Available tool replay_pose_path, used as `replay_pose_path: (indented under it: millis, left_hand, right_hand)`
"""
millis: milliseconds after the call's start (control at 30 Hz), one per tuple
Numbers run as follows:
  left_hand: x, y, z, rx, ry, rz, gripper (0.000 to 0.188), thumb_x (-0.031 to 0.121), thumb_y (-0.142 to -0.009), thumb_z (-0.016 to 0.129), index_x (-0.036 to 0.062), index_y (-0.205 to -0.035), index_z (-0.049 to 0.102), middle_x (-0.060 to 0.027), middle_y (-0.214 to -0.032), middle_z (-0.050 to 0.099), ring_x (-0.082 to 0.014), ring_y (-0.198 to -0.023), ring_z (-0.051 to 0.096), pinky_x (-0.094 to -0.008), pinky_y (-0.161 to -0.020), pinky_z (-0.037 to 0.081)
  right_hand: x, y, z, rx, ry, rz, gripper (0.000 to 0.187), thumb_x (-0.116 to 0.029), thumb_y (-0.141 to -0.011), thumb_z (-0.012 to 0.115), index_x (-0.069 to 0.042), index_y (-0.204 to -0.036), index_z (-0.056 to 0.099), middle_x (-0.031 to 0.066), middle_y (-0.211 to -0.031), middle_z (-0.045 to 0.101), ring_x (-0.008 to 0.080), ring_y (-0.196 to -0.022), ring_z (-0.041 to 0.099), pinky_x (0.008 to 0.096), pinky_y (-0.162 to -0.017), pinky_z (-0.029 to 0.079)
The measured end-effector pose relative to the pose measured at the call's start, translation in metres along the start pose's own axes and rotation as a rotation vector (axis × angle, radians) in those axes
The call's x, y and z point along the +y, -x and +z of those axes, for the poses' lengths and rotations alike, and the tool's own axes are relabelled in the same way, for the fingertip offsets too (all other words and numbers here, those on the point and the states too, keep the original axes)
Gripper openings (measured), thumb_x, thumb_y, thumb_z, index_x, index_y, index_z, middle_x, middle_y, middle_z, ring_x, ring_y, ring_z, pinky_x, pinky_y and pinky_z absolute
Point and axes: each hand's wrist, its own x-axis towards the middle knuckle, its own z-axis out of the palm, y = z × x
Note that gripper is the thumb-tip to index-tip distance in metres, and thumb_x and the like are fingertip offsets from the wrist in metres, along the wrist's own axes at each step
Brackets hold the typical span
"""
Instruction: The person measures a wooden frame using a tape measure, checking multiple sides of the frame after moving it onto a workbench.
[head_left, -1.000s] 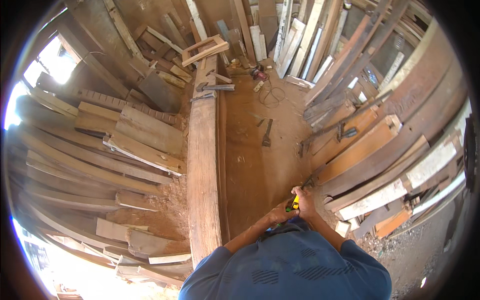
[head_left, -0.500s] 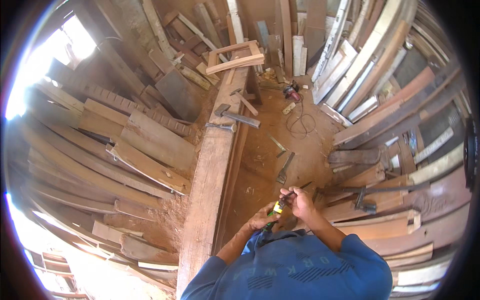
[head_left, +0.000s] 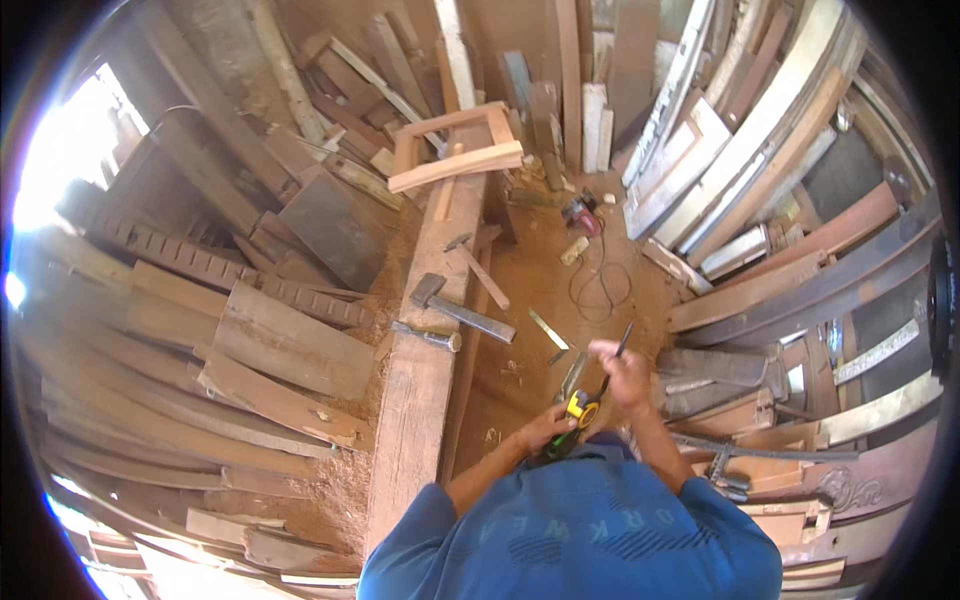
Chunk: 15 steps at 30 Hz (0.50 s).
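My left hand (head_left: 545, 428) is closed around a yellow and black tape measure (head_left: 583, 404), just in front of my blue shirt. Green shows on the underside of the tape measure. In my right hand (head_left: 628, 378), raised a little farther forward, is a thin dark pencil-like stick (head_left: 625, 342), its end pointing up and away. To the left runs a long wooden beam bench (head_left: 405, 430). On it lie a large hammer (head_left: 468, 315), a smaller hammer (head_left: 484, 274) and a chisel (head_left: 430, 336). A light wooden frame (head_left: 455, 162) rests at the beam's far end.
On the dusty floor lie a red angle grinder (head_left: 582, 216) with a looped cord and a try square (head_left: 547, 330). Boards (head_left: 290, 340) are stacked along the left. More planks (head_left: 770, 130) lean at the right and back. A dark clamp (head_left: 722, 465) sits right of me.
My right hand has lifted away from the tape measure, tilting the dark stick more upright. My left hand still holds the tape measure, now showing more of its yellow side. The view has shifted slightly.
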Motion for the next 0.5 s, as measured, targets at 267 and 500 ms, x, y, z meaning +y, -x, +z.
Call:
replay_pose_path:
  millis: [267,500]
  left_hand:
    - [0.063,-0.103,-0.048,-0.048,0.214,-0.057,0.063,0.038,-0.086,0.071,0.0115,-0.135,0.042,-0.0066,-0.101,0.058,-0.0153,-0.085,0.060,-0.0294,-0.076,0.053]
    - [0.122,-0.240,-0.076,0.318,0.133,-0.016,0.061,0.036,-0.089,0.068,0.0112,-0.138,0.041,-0.0032,-0.109,0.057,-0.0115,-0.083,0.057,-0.0275,-0.073,0.052]
  right_hand:
    - [0.013,-0.118,-0.103,0.273,0.218,0.074,0.033,-0.011,-0.087,0.052,0.002,-0.113,0.066,-0.0064,-0.067,0.049,0.0036,-0.056,0.038,0.0198,-0.051,0.032]
    - [0.054,-0.225,-0.091,-0.186,0.205,0.201,0.057,-0.030,-0.089,0.062,0.005,-0.132,0.048,0.0026,-0.089,0.058,0.0091,-0.079,0.052,0.0256,-0.073,0.045]
